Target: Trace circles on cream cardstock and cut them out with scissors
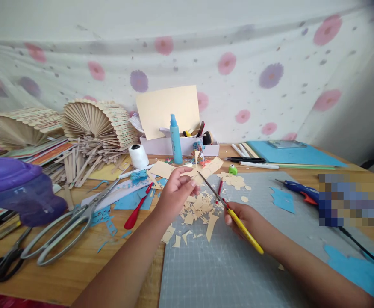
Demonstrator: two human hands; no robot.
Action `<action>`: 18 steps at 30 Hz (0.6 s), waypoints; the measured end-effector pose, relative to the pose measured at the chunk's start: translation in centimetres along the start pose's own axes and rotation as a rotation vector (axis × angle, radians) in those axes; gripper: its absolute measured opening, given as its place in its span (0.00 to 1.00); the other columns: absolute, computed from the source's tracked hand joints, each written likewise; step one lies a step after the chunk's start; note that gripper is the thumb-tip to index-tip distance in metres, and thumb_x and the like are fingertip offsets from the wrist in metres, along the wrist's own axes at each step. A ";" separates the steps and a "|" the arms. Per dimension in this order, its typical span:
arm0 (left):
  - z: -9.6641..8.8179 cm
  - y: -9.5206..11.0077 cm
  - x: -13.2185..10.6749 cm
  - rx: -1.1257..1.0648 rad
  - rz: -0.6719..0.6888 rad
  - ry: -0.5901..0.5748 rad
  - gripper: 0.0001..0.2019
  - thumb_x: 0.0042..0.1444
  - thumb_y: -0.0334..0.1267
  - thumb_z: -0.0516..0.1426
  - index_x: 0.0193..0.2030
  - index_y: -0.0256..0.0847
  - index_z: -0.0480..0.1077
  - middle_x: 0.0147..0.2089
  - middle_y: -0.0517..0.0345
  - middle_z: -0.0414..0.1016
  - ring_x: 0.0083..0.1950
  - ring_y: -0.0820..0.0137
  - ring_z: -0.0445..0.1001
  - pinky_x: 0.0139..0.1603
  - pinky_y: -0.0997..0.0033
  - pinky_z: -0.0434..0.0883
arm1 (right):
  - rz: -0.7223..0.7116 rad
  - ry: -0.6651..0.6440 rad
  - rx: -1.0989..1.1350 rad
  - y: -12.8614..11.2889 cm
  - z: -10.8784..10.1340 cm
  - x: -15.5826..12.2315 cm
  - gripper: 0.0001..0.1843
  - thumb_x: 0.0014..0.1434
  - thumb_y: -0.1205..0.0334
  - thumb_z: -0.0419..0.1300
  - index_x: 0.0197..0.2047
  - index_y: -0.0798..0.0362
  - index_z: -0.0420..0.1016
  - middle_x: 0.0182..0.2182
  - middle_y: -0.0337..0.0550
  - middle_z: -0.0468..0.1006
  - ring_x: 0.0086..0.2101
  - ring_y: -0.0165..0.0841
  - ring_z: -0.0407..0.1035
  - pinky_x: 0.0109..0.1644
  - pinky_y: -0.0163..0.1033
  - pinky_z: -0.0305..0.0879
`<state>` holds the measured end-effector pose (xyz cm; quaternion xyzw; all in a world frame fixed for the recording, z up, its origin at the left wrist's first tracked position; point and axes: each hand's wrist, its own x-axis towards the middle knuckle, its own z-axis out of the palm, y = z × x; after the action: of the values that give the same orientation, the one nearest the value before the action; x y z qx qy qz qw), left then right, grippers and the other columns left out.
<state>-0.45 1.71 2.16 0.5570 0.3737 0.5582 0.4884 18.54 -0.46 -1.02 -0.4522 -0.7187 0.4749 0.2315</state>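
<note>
My left hand (178, 188) pinches a piece of cream paper (214, 166) with circles drawn on it, held above the cutting mat. In my right hand (242, 216) is a pair of yellow-handled scissors (246, 233), its fingers closed round the handles. The scissor blades point up and left and meet the paper close to my left fingertips. Below lie many cream paper scraps (199, 207). Cut cream circles (236, 180) are gathered in a pile behind and to the right of the scissors.
A grey cutting mat (199, 273) covers the table's middle. At right lies a blue glue gun (297, 188) with a cord. Large silver scissors (68, 226), a purple-lidded container (23, 192) and a red tool (137, 211) lie left. A blue bottle (175, 143) stands behind.
</note>
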 end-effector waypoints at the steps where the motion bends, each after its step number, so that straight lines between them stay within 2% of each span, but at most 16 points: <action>1: 0.0 -0.1 0.0 0.018 -0.023 0.013 0.12 0.49 0.39 0.55 0.40 0.38 0.60 0.26 0.62 0.69 0.27 0.74 0.69 0.30 0.73 0.65 | -0.010 0.012 -0.013 0.0 -0.1 0.0 0.14 0.54 0.52 0.50 0.24 0.51 0.55 0.17 0.31 0.54 0.19 0.25 0.51 0.24 0.31 0.50; 5: 0.1 -0.4 0.0 0.107 -0.056 0.010 0.10 0.50 0.42 0.54 0.30 0.36 0.65 0.29 0.57 0.72 0.27 0.74 0.69 0.32 0.72 0.66 | -0.047 0.031 -0.070 -0.6 -0.3 -0.4 0.12 0.52 0.55 0.53 0.25 0.52 0.56 0.21 0.33 0.58 0.23 0.26 0.53 0.27 0.32 0.52; 12: 0.1 0.0 -0.2 0.188 -0.019 -0.048 0.09 0.50 0.39 0.53 0.24 0.38 0.64 0.22 0.62 0.67 0.26 0.73 0.68 0.31 0.73 0.66 | -0.195 -0.005 -0.208 -1.7 -0.5 -1.2 0.07 0.57 0.59 0.49 0.31 0.53 0.59 0.26 0.38 0.66 0.27 0.28 0.59 0.31 0.33 0.58; 18: 0.3 0.7 -0.7 0.219 -0.017 -0.111 0.08 0.50 0.39 0.52 0.25 0.37 0.64 0.23 0.62 0.66 0.26 0.74 0.68 0.31 0.74 0.65 | -0.125 -0.012 -0.164 -1.2 -0.4 -0.7 0.12 0.56 0.56 0.48 0.24 0.52 0.54 0.18 0.33 0.59 0.19 0.25 0.55 0.23 0.31 0.54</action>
<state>-0.29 0.87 2.65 0.6341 0.4095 0.4781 0.4491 18.68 -1.05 0.36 -0.4212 -0.7833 0.4016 0.2186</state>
